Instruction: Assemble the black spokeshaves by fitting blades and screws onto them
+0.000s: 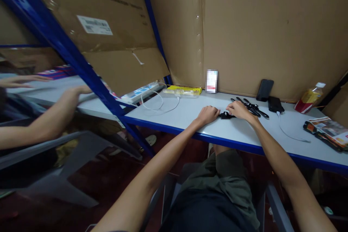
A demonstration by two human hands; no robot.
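Observation:
A black spokeshave point(225, 115) lies low over the grey tabletop, near the table's front edge. My left hand point(208, 115) is closed round its left end, which the fingers hide. From the right, my right hand point(239, 110) pinches at the tool close to its middle; the fingertips are bent down and what exactly they grip is hard to make out. Just beyond my right hand, several more black spokeshaves point(254, 108) lie crossed in a loose pile.
A lit phone point(211, 81) and a dark phone point(264, 90) lean against the cardboard wall. Nearby are a black power bank point(276, 104), a bottle point(310, 98), packaged items point(327, 133), a white cable point(163, 108) and a yellow packet point(185, 90). Left, past a blue post point(67, 52), another person's arm point(54, 123) rests.

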